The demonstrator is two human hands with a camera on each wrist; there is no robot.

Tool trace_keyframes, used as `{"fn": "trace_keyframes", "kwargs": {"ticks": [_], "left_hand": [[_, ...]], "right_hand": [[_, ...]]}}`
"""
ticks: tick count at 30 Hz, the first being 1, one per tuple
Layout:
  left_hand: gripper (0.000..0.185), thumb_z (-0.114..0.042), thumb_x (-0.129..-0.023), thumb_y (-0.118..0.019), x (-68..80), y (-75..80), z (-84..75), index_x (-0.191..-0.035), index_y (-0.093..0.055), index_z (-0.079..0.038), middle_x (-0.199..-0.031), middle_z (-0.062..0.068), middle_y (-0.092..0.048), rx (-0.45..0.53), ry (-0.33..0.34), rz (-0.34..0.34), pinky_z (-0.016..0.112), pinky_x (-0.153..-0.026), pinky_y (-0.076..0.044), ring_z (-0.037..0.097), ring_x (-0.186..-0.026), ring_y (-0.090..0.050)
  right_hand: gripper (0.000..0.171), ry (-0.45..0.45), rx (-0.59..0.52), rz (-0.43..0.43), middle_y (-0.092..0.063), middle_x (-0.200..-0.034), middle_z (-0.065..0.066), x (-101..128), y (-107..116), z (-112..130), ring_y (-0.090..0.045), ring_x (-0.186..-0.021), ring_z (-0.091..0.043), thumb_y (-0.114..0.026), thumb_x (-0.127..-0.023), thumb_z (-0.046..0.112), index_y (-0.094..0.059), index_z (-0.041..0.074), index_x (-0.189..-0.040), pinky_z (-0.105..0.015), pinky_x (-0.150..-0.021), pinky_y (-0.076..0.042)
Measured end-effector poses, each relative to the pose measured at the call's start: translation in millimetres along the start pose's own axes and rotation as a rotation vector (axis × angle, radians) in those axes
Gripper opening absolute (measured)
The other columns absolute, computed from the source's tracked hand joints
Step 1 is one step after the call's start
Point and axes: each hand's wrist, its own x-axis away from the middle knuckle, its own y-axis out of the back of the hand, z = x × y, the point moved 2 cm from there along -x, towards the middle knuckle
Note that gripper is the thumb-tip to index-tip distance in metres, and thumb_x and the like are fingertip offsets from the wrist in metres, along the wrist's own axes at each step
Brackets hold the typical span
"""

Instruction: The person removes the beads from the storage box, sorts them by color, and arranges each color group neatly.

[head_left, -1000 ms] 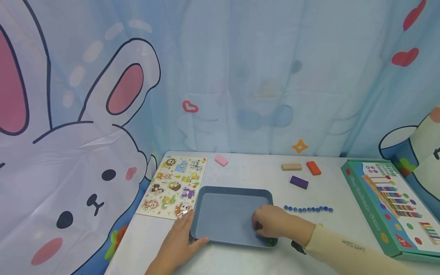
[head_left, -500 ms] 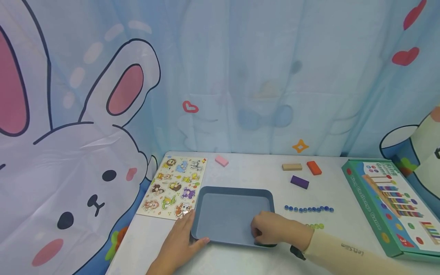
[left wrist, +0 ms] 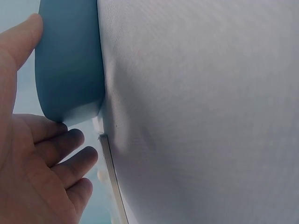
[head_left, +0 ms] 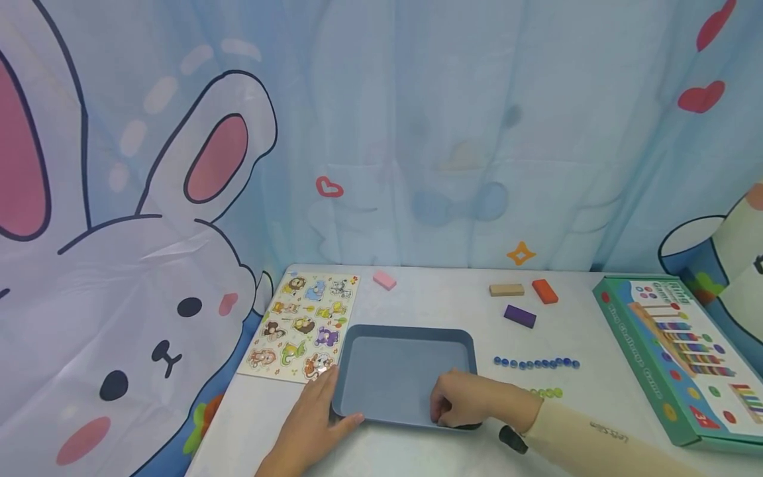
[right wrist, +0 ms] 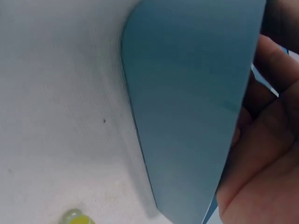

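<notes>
A shallow blue-grey tray [head_left: 393,364] lies on the white table. My left hand [head_left: 310,421] rests against its near left corner, fingers along the left side and thumb at the front. In the left wrist view, that thumb touches the tray's wall [left wrist: 70,56] and the other fingers are loosely bent. My right hand [head_left: 461,399] reaches into the near right corner of the tray with curled fingers, knuckles up. The tray wall [right wrist: 187,93] covers part of those fingers in the right wrist view, and I cannot tell whether they hold anything.
Right of the tray lie a row of blue beads [head_left: 536,364] and lime-green beads [head_left: 554,393], partly behind my forearm. Farther back are purple [head_left: 520,316], orange [head_left: 545,291], tan [head_left: 507,289] and pink [head_left: 384,280] blocks. An animal puzzle board [head_left: 298,324] and green game box [head_left: 685,364] flank them.
My right hand has shifted slightly left and nearer along the tray's front side. Green bits seen in that corner are now hidden; more lime-green beads show past the forearm. The left hand stays put.
</notes>
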Motion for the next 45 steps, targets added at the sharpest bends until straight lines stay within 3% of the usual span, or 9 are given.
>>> {"fn": "trace_keyframes", "kwargs": {"ticks": [8, 18, 23, 34, 40, 45], "left_hand": [[0.11, -0.077, -0.088, -0.065, 1.4, 1.5, -1.3, -0.164, -0.031, -0.006, -0.17, 0.013, -0.035, 0.007, 0.011, 0.01, 0.06, -0.127, -0.033, 0.037, -0.156, -0.036], [0.11, -0.077, -0.087, -0.065, 1.7, 2.1, -2.8, -0.164, -0.031, -0.006, -0.17, 0.014, -0.036, 0.009, 0.012, 0.005, 0.06, -0.127, -0.033, 0.038, -0.156, -0.036], [0.11, -0.077, -0.087, -0.064, 2.1, 2.1, -2.8, -0.165, -0.031, -0.006, -0.17, 0.014, -0.035, 0.018, 0.015, 0.015, 0.06, -0.127, -0.033, 0.038, -0.156, -0.036], [0.111, -0.079, -0.087, -0.062, 0.8, 1.5, -1.8, -0.165, -0.031, -0.007, -0.17, 0.013, -0.036, 0.015, 0.007, 0.006, 0.06, -0.128, -0.032, 0.037, -0.156, -0.036], [0.112, -0.081, -0.087, -0.061, 0.1, -1.0, 1.2, -0.165, -0.031, -0.006, -0.17, 0.013, -0.035, 0.011, -0.001, 0.0, 0.06, -0.127, -0.032, 0.037, -0.156, -0.036], [0.114, -0.085, -0.086, -0.056, 0.3, -1.9, 2.4, -0.165, -0.03, -0.008, -0.17, 0.012, -0.035, 0.006, -0.002, 0.0, 0.059, -0.127, -0.033, 0.036, -0.156, -0.036]], "right_hand": [[0.016, 0.001, -0.025, 0.034, -0.068, -0.073, 0.01, -3, -2, -7, -0.053, -0.064, 0.001, -0.079, -0.088, 0.002, -0.079, 0.018, -0.085, -0.015, -0.059, -0.049], [0.011, 0.082, 0.128, 0.06, -0.06, -0.083, 0.015, -5, -4, -5, -0.051, -0.075, 0.003, -0.079, -0.092, 0.011, -0.075, 0.021, -0.092, -0.015, -0.069, -0.048], [0.002, 0.125, 0.078, 0.072, -0.059, -0.088, 0.015, -4, 3, -7, -0.052, -0.081, 0.003, -0.074, -0.098, 0.02, -0.074, 0.021, -0.097, -0.015, -0.074, -0.048], [0.009, 0.225, -0.2, -0.081, -0.063, -0.105, 0.009, 13, 40, -21, -0.057, -0.096, -0.002, -0.067, -0.104, 0.028, -0.069, 0.023, -0.111, -0.021, -0.083, -0.055], [0.011, 0.264, -0.211, -0.173, -0.064, -0.108, 0.004, 27, 56, -27, -0.059, -0.096, -0.007, -0.064, -0.106, 0.026, -0.069, 0.022, -0.114, -0.025, -0.083, -0.057], [0.01, 0.233, -0.201, -0.246, -0.065, -0.111, 0.006, 43, 64, -35, -0.06, -0.099, -0.009, -0.064, -0.105, 0.029, -0.068, 0.028, -0.115, -0.023, -0.082, -0.056]]}}
